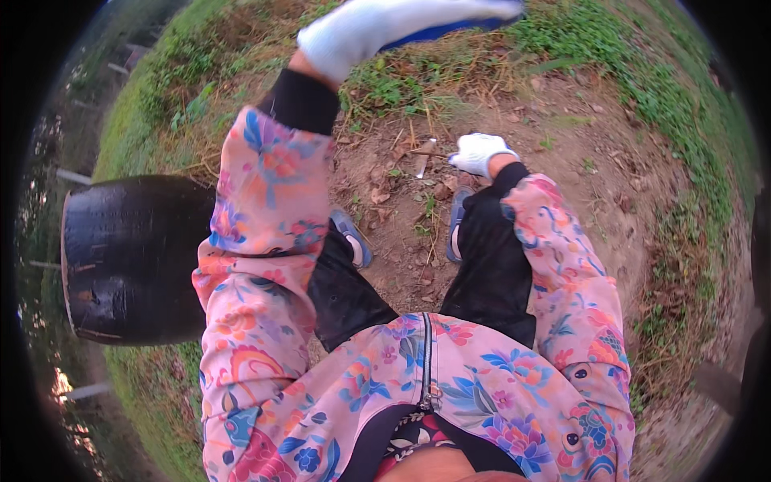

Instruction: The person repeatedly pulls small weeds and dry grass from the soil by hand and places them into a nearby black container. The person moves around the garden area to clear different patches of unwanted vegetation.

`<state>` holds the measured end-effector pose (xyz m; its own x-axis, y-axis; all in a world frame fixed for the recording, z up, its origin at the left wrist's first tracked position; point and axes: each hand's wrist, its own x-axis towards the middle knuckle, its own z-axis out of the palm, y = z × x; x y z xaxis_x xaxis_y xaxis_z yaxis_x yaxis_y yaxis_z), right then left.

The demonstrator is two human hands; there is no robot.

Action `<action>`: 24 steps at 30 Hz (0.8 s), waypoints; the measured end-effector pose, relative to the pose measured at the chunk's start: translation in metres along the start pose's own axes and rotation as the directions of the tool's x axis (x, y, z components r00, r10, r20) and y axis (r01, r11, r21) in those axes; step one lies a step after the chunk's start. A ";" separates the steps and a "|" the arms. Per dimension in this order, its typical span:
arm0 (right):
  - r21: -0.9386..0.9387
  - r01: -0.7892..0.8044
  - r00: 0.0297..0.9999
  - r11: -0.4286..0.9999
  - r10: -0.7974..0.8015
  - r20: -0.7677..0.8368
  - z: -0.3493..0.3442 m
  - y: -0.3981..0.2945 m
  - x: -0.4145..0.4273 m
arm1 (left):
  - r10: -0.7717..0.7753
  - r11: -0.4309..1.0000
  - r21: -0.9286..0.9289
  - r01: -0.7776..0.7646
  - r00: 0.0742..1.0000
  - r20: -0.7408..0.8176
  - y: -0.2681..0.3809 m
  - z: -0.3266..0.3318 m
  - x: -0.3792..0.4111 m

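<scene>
My left hand (415, 27), in a white knit glove with a blue palm, reaches across the top of the view. Motion blurs it, and its upper side is partly cut off. Its fingers stretch out flat to the right over the grass, and nothing shows in them. Lower down, my right hand (480, 153) wears the same kind of glove and is closed around a thin brown stick-like handle (430, 154). A narrow whitish strip (426, 159) crosses that handle near its far end, just above bare soil. Whether strip and handle form one tool is unclear.
A large dark glazed jar (135, 259) lies or stands at my left. My shoes (352, 238) are planted on brown soil (397, 241) with dry leaves. Cut dry grass (476, 57) and low green weeds (578, 30) border the soil ahead.
</scene>
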<state>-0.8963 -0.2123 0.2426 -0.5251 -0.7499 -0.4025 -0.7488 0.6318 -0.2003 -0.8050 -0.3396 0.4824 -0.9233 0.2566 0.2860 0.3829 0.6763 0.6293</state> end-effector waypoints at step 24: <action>0.805 -0.480 0.856 0.349 -0.017 0.517 0.103 -0.019 0.211 | -0.772 0.633 0.170 0.755 0.632 0.071 -0.401 0.271 -0.404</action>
<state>-0.9514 -0.3623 0.0698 -0.2268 -0.5510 -0.8031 0.3164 0.7381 -0.5958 -0.5947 -0.5271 -0.0814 -0.8810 -0.3111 -0.3565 -0.4601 0.7392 0.4918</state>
